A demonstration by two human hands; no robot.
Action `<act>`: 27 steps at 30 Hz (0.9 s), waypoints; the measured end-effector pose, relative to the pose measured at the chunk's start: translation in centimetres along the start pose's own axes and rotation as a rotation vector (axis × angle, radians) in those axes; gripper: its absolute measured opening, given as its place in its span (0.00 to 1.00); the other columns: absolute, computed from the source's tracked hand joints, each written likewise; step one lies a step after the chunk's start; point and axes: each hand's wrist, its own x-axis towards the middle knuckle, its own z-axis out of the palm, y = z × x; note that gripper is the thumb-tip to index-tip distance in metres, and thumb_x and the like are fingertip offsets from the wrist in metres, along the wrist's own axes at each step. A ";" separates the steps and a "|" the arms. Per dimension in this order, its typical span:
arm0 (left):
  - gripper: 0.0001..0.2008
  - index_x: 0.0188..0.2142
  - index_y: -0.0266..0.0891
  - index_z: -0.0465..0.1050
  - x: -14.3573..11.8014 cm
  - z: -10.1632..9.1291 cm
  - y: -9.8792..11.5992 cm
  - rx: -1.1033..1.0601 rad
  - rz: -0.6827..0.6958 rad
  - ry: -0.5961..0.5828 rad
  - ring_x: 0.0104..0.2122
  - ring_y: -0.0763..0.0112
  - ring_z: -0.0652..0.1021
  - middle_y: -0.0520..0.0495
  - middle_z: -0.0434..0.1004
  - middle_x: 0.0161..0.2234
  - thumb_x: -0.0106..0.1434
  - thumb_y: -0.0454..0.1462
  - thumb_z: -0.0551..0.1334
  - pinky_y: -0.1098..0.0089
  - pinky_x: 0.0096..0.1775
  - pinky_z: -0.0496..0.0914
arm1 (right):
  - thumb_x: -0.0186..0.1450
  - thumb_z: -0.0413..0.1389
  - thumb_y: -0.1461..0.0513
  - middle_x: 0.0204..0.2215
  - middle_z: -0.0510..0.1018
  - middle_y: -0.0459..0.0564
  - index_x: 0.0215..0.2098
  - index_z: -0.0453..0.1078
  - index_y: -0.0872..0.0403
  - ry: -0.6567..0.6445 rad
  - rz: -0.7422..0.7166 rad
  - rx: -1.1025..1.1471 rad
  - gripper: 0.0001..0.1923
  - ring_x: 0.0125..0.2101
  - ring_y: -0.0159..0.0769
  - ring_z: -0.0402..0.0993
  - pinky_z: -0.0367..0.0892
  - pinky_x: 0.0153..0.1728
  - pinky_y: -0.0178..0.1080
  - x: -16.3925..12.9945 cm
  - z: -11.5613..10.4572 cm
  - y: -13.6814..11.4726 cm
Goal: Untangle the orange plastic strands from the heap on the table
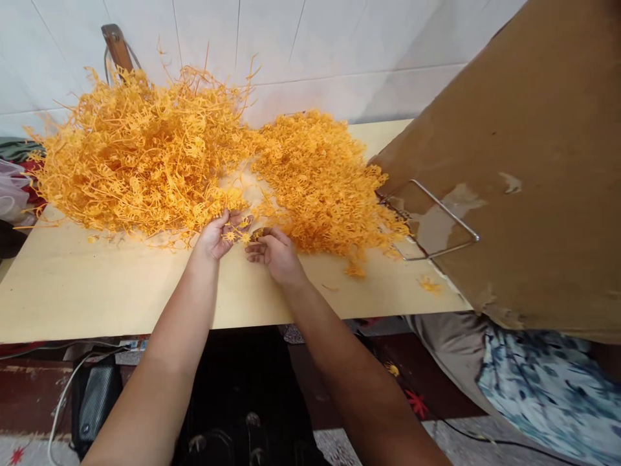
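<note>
My left hand (215, 238) is closed around a small sprig of orange plastic flower pieces (237, 237), whose star-like ends stick out between the hands. Close beside it, my right hand (278, 255) pinches at the same sprig with thumb and fingers; its fingertips look dark. Behind my left hand rises a big tangled heap of stemmed orange plastic flowers (140, 155). A lower, denser pile of loose orange flower pieces (320, 181) lies behind and to the right of my right hand.
Both piles lie on a pale wooden table (121, 285) against a white tiled wall (291, 39). A large cardboard box (524, 162) stands at the right, with a bent metal wire frame (449, 213) against it. Under the table sits a black speaker-like box (97, 395) by a white cable.
</note>
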 end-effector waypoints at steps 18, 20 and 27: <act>0.15 0.20 0.34 0.64 0.3 0.7 -1.0 0.078 0.055 0.051 0.17 0.76 0.72 0.56 0.57 0.10 0.62 0.32 0.51 0.75 0.29 0.67 | 0.63 0.43 0.59 0.23 0.68 0.49 0.25 0.60 0.54 -0.023 -0.825 -1.075 0.11 0.23 0.30 0.62 0.56 0.26 0.34 -1.8 1.7 1.6; 0.14 0.20 0.34 0.64 0.3 0.9 -1.1 0.100 0.051 0.073 0.16 0.76 0.71 0.56 0.55 0.09 0.62 0.32 0.51 0.75 0.28 0.66 | 0.63 0.43 0.59 0.23 0.69 0.49 0.24 0.59 0.54 -0.034 -0.869 -1.102 0.11 0.24 0.31 0.63 0.57 0.26 0.34 -1.9 1.4 1.3; 0.17 0.19 0.37 0.60 0.6 0.7 -1.0 0.139 0.160 0.123 0.13 0.82 0.61 0.58 0.51 0.10 0.63 0.38 0.51 0.78 0.26 0.63 | 0.63 0.42 0.63 0.23 0.67 0.48 0.23 0.58 0.53 -0.552 -0.954 -1.063 0.11 0.25 0.30 0.62 0.59 0.26 0.34 -6.3 3.5 2.8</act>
